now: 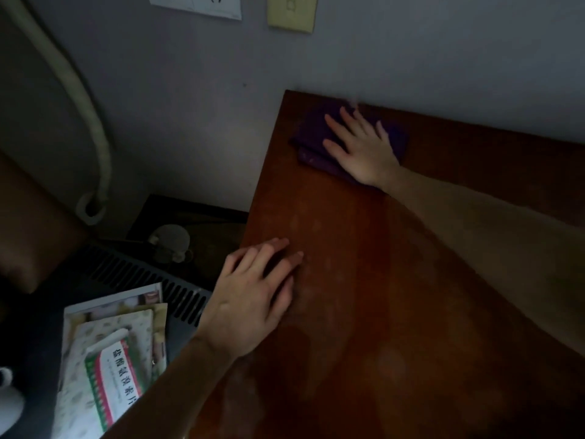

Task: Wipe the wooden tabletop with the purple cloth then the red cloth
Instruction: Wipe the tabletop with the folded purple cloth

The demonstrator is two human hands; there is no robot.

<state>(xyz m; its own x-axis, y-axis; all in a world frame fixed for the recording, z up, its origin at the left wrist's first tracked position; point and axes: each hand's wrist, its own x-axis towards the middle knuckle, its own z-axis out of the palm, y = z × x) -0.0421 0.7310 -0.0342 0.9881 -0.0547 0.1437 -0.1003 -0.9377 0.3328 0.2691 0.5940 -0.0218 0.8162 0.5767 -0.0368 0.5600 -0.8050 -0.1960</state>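
The wooden tabletop (364, 280) is reddish brown and fills the right half of the view. A folded purple cloth (311, 134) lies at its far left corner, close to the wall. My right hand (361, 147) presses flat on the cloth with fingers spread. My left hand (253, 299) rests palm down on the table's left edge, fingers apart, holding nothing. No red cloth is in view.
A grey wall (411, 58) runs along the table's far edge. Left of the table sit a dark slatted unit (142, 277), a stack of papers and a medicine box (114, 369), and a pale hose (91, 122) hanging down the wall.
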